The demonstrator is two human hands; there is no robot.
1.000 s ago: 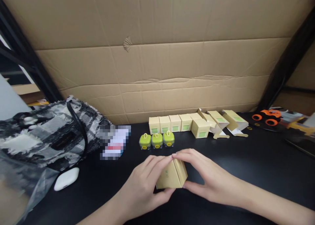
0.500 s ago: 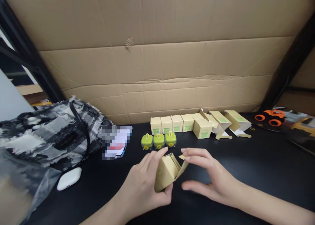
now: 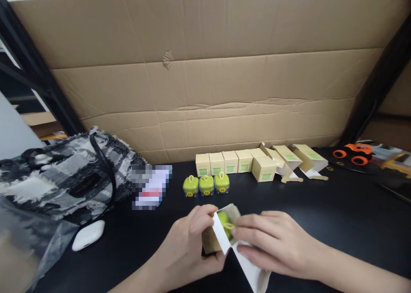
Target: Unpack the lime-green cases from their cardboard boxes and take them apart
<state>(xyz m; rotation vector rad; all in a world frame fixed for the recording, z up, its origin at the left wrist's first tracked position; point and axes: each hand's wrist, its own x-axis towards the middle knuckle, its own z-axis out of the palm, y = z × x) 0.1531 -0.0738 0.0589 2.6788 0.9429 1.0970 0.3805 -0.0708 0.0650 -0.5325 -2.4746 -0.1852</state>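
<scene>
My left hand [image 3: 195,237] is wrapped around a small beige cardboard box [image 3: 211,241], tilted with its opening toward the right. Inside the opened end sits a lime-green case [image 3: 222,218] with a pale yellow loop on top. The fingertips of my right hand [image 3: 272,241] are closed at that loop, and its thumb lies over the box's white-lined flap [image 3: 252,269]. Part of the case stays hidden within the box. Beyond my hands, three matching cases with green lids [image 3: 206,184] and clear lower parts stand side by side.
Behind the green cases is a row of several closed beige boxes [image 3: 224,163]. Opened boxes [image 3: 310,159] lie to their right, near an orange toy truck [image 3: 353,152]. At left are a white earbud case [image 3: 89,235] and a black-and-grey bag [image 3: 73,177]. A cardboard wall [image 3: 205,83] closes the back.
The box's end flap has been opened, exposing the white lining and the green case inside. My right hand has moved from the box's top edge into its opening.
</scene>
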